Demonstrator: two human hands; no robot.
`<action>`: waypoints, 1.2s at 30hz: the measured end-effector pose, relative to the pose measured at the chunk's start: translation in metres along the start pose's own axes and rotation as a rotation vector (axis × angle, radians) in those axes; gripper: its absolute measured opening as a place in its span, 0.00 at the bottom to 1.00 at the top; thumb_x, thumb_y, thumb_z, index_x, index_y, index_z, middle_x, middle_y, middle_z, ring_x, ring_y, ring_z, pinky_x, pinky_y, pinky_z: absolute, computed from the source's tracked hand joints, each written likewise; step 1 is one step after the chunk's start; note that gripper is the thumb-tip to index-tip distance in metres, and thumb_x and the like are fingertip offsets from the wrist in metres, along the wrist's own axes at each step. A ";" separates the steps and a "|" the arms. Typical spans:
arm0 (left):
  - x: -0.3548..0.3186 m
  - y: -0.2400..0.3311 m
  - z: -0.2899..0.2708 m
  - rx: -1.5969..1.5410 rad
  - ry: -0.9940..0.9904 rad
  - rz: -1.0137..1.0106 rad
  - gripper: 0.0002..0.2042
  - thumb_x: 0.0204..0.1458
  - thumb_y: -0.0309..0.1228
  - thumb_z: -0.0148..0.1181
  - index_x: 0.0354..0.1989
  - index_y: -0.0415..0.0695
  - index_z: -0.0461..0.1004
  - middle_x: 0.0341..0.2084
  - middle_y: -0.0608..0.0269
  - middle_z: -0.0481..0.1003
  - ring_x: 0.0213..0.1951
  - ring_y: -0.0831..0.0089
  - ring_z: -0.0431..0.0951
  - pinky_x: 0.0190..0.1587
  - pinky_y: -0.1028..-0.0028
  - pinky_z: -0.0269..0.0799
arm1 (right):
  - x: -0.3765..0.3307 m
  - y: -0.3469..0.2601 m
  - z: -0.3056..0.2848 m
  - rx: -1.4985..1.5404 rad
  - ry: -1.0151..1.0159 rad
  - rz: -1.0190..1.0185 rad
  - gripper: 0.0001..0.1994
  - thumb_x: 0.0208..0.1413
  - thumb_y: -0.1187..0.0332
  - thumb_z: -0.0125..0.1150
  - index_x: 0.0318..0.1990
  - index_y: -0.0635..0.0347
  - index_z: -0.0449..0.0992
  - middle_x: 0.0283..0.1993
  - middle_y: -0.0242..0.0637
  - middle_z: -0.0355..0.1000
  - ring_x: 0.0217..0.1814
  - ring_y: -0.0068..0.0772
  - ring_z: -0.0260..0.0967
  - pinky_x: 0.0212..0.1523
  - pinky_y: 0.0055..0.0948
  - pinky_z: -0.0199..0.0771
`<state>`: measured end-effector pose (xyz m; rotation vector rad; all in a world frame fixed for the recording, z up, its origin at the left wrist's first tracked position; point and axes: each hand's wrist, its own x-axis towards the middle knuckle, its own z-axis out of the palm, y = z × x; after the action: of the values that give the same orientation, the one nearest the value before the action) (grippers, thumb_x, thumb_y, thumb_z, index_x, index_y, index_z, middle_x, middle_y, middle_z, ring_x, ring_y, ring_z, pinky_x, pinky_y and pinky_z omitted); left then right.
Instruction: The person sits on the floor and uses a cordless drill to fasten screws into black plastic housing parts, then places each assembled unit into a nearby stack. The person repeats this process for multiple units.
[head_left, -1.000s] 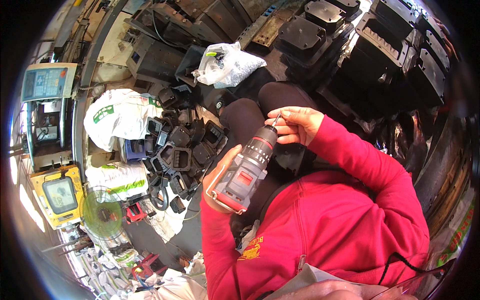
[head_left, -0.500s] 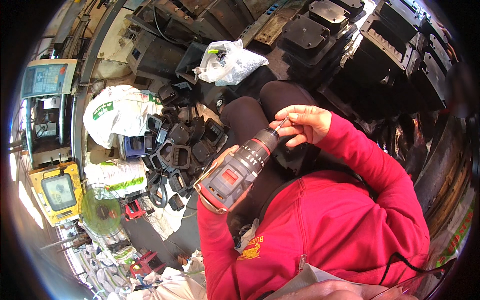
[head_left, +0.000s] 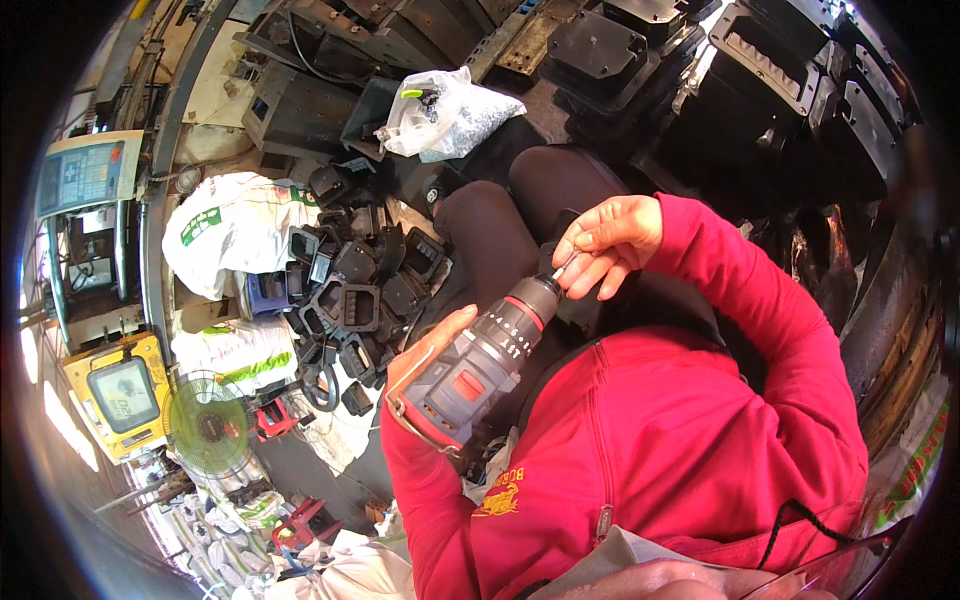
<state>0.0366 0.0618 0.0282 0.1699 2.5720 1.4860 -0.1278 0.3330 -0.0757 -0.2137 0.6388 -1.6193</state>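
Observation:
A grey-and-black cordless drill (head_left: 470, 375) with red trim lies across my lap area, its chuck pointing up and to the right. My left hand (head_left: 432, 340) is wrapped around it from the left and below; most of those fingers are hidden under the drill's body. At the chuck's front end, a thin metal bit (head_left: 568, 266) sticks out. My right hand (head_left: 612, 240) pinches at this bit between thumb and fingers, with the other fingers slightly curled beside it. Whether a screw sits on the bit is too small to tell.
A clear plastic bag of small metal pieces (head_left: 455, 115) lies beyond my knees. Black frame-like parts (head_left: 360, 305) are heaped on the left, near a white sack (head_left: 235, 225) and a green fan (head_left: 208, 425). Black boxes with lids (head_left: 760, 65) stand at the far right.
The drill's chuck has shifted slightly downward. My right hand has moved a little right and down, its fingers still pinching at the bit.

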 end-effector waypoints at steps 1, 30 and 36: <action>-0.002 0.004 0.000 0.023 -0.005 -0.029 0.21 0.60 0.33 0.46 0.58 0.33 0.64 0.43 0.43 0.74 0.35 0.60 0.81 0.37 0.64 0.81 | 0.000 0.000 0.000 -0.008 -0.007 0.003 0.15 0.64 0.68 0.48 0.53 0.67 0.68 0.49 0.52 0.73 0.51 0.44 0.74 0.43 0.38 0.81; -0.030 -0.034 -0.008 -0.078 0.120 -0.099 0.40 0.34 0.33 0.72 0.60 0.39 0.61 0.52 0.56 0.69 0.52 0.67 0.72 0.54 0.70 0.68 | -0.015 0.092 -0.018 -0.938 0.766 -0.078 0.21 0.58 0.52 0.57 0.28 0.66 0.76 0.20 0.39 0.70 0.26 0.23 0.65 0.30 0.34 0.67; -0.043 -0.024 0.000 -0.234 0.065 -0.177 0.36 0.37 0.28 0.69 0.59 0.39 0.63 0.52 0.56 0.70 0.51 0.68 0.72 0.54 0.70 0.68 | -0.025 0.034 -0.049 -0.941 0.596 0.091 0.23 0.58 0.48 0.55 0.27 0.62 0.76 0.19 0.26 0.64 0.21 0.18 0.61 0.22 0.24 0.65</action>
<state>0.0782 0.0415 0.0111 -0.1346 2.3621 1.7308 -0.1190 0.3699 -0.1282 -0.3759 1.8266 -1.1754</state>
